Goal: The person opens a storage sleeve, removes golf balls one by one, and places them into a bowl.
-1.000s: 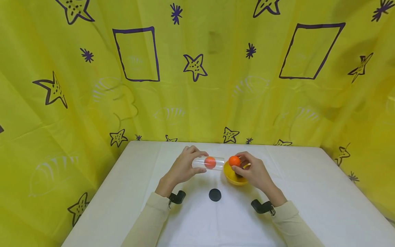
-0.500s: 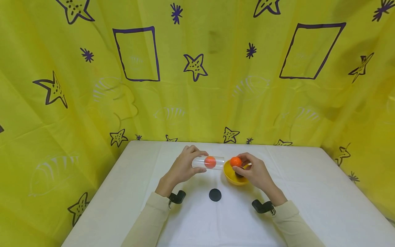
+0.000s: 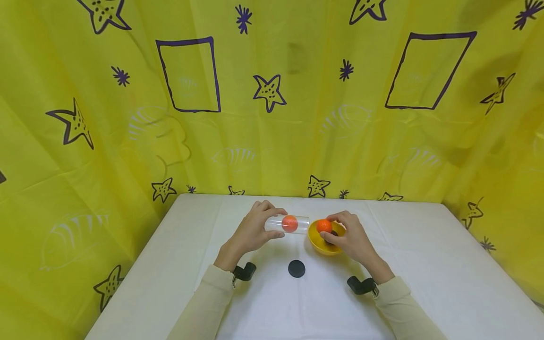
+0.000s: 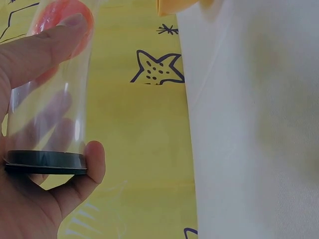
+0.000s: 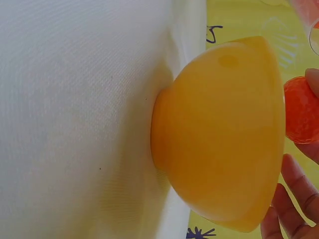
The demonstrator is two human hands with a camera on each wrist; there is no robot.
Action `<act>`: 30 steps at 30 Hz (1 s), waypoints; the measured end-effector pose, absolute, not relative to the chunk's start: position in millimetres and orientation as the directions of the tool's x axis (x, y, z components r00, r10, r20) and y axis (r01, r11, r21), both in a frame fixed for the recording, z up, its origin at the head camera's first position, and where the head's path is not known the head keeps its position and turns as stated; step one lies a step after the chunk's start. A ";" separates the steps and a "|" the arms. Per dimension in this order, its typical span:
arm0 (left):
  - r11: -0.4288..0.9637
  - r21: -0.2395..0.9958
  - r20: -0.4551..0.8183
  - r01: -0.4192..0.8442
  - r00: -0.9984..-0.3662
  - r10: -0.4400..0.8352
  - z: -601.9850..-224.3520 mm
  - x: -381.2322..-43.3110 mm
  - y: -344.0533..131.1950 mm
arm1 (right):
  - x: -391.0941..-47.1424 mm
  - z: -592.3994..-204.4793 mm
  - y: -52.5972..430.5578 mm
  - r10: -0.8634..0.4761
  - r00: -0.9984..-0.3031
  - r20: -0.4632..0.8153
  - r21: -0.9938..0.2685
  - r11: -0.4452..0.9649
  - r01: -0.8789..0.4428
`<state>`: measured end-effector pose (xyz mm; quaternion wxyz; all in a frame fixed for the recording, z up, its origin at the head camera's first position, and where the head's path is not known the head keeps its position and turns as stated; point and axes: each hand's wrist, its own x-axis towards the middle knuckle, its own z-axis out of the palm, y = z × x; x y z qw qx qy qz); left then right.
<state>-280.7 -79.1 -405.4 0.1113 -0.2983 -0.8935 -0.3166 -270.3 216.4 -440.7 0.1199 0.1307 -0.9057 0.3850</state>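
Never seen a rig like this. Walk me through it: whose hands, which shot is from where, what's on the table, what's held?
There is no machine: a person works with two bare hands. The wide picture comes from a head-worn camera looking forward and down. The close ones come from the wrist cameras, so they look turned sideways.

The left hand holds a clear tube sideways, with one orange ball inside and a dark cap at one end. The right hand pinches a second orange ball at the mouth of a yellow bowl.

On the white table stand the bowl and, nearer the person, a flat black disc.
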 end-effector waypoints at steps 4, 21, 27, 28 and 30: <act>0.624 0.494 0.393 0.606 -0.796 0.461 -405.6 -280.5 -79.5 | -270.8 -442.6 216.2 -0.145 -0.943 0.299 -0.662 0.681 -0.315; 0.625 0.504 0.380 0.596 -0.803 0.459 -403.6 -280.2 -80.1 | -270.5 -448.6 214.1 -0.186 -0.956 0.228 -0.650 0.702 -0.291; 0.626 0.504 0.379 0.595 -0.804 0.458 -403.6 -280.9 -80.0 | -270.0 -450.3 213.8 -0.190 -0.961 0.201 -0.643 0.715 -0.276; 0.627 0.504 0.378 0.594 -0.804 0.458 -403.8 -281.1 -79.9 | -269.9 -450.5 213.9 -0.192 -0.961 0.200 -0.642 0.715 -0.276; 0.630 0.501 0.379 0.594 -0.805 0.457 -404.2 -281.4 -80.0 | -269.9 -450.7 214.1 -0.191 -0.962 0.198 -0.644 0.715 -0.274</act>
